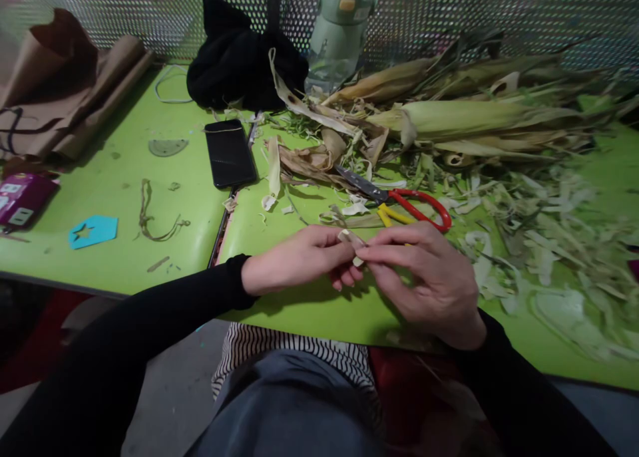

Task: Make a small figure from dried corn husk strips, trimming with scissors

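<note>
A small pale strip of corn husk [353, 240] is pinched between my two hands above the near edge of the green table. My left hand [319, 254] grips it with thumb and forefinger, the other fingers curled below. From the right, my right hand [424, 271] presses its thumb and fingertips against the same strip. Just beyond my hands lie scissors [419, 207] with red handles, blades pointing to the far left. Something with yellow handles [392, 214] rests beside them, partly covered by my right hand.
Corn husks [459, 118] are heaped at the back right, with husk scraps [544, 244] scattered in front. A bottle [337, 34] and black cloth [239, 64] stand behind. Leftward are a phone [229, 152], twine [146, 211], a blue paper piece [93, 232] and brown paper [70, 91].
</note>
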`<state>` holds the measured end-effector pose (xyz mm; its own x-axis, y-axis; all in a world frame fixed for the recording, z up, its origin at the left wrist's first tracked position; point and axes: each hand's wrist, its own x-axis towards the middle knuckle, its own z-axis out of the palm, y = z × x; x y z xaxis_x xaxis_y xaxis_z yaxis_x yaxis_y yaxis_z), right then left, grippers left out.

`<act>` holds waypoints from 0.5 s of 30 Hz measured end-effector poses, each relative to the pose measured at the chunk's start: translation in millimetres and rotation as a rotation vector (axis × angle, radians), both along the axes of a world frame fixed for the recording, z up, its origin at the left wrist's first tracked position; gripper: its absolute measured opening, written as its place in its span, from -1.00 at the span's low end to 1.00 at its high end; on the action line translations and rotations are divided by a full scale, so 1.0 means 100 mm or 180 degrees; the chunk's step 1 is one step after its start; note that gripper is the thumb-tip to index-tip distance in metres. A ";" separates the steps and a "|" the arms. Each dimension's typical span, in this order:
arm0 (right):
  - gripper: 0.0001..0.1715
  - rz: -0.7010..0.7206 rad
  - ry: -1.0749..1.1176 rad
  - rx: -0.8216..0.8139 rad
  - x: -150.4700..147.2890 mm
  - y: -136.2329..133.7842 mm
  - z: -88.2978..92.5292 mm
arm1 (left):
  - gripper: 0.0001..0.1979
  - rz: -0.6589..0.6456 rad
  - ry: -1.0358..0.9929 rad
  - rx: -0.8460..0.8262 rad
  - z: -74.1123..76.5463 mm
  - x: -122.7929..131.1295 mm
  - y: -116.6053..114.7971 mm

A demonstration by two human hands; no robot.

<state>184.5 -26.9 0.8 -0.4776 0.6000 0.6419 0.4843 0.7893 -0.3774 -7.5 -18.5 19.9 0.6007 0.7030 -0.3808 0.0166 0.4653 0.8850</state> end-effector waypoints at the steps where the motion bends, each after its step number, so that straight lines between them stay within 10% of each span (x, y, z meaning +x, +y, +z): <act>1: -0.74 0.0027 -0.0001 -0.0032 0.00 0.00 0.01 | -0.70 -0.0016 0.0042 0.0067 0.01 -0.01 0.00; 15: -0.96 0.0260 -0.0006 -0.0837 0.03 0.04 0.08 | -0.78 -0.0431 0.0175 0.0000 0.04 -0.09 0.03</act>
